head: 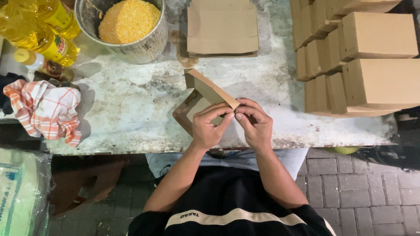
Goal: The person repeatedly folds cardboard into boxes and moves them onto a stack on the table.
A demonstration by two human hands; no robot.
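A brown cardboard box (199, 94), half folded with its lid flap raised, rests on the worn white table (131, 113) in front of me. My left hand (209, 126) grips the near edge of the box, fingers curled over the flap. My right hand (253, 122) pinches the same flap's corner from the right, thumb against the left hand's fingertips. Both hands meet at the flap's near end.
A stack of flat box blanks (222, 28) lies at the back. Folded boxes (363, 57) are piled on the right. A metal pot of yellow grains (127, 26), oil bottles (39, 30) and an orange checked cloth (46, 109) sit left. A sack (19, 192) stands below.
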